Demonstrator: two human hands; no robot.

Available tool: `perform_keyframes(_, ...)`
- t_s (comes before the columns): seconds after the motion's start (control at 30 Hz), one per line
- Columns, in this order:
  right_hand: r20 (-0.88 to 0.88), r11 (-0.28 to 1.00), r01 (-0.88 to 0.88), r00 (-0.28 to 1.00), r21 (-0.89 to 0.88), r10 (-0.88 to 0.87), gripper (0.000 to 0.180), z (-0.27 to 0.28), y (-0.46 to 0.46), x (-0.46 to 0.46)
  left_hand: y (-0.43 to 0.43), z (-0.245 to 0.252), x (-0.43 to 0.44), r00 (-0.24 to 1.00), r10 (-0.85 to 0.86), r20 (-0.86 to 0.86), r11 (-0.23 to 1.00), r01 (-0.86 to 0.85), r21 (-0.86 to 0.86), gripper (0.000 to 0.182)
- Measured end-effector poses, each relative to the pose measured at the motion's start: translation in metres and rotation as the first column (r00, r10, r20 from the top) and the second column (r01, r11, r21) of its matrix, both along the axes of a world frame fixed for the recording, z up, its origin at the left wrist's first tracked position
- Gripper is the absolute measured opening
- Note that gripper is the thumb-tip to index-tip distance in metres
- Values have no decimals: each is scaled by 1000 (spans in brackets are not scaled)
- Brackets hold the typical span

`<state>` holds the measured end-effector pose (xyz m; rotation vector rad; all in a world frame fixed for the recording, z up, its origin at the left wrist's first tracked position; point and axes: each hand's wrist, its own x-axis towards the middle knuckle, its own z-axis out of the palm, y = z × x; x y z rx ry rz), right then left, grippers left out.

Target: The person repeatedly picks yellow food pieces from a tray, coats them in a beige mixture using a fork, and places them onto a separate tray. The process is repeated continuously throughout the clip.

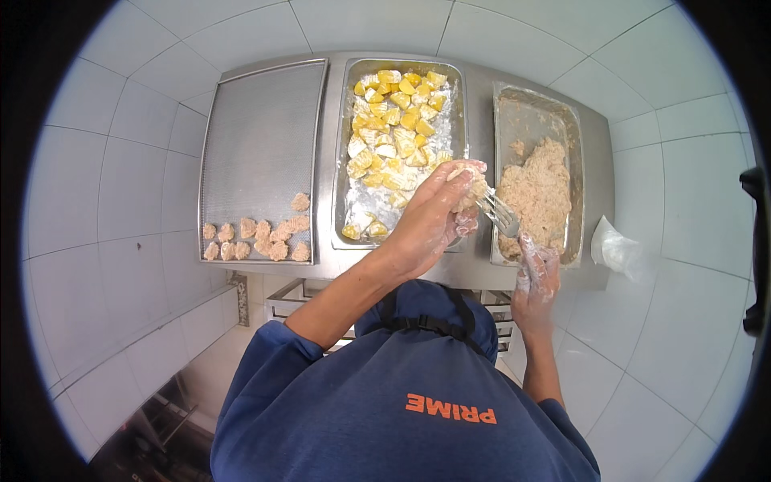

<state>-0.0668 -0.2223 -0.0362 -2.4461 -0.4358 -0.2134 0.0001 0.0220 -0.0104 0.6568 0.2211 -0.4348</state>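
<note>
My left hand [438,211], dusted with white powder, holds a lump of pale minced mixture [468,187] over the right edge of the middle metal tray [339,205]. Floury yellow chunks [394,114] lie in that tray. My right hand [536,271] grips a metal fork [503,215], whose tines touch the lump. Beneath the fork and beside my right hand is a deep metal pan [576,181] with a mass of the same pale mixture [538,187]. The fork's handle is mostly hidden by my fingers.
At the left, a perforated metal tray [259,132] holds several coated lumps [278,250] along its near edge. All three containers stand on a steel table [479,78] against a tiled wall [373,27]. A white plastic bag [615,248] is by the table's right end.
</note>
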Motion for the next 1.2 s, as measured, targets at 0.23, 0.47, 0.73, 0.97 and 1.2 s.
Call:
perform_keyframes(0.23,50,1000,-11,999,13,11,45,-1,-8,5,12,-4,12,986,-130,108,974,107,202,52)
perform_keyframes(0.47,116,981,-135,982,-136,151,44,18,-26,28,20,2,24,850,-499,169,718,297,629,79)
perform_keyframes(0.73,125,968,-220,964,-119,234,50,31,-28,36,36,11,34,696,-681,226,536,263,803,87)
perform_keyframes(0.97,95,973,-206,972,-101,215,50,31,-26,40,46,18,31,728,-677,107,566,422,708,89)
perform_keyframes(1.2,78,967,-230,968,-111,239,49,33,-16,34,44,8,28,772,-611,174,674,392,626,82)
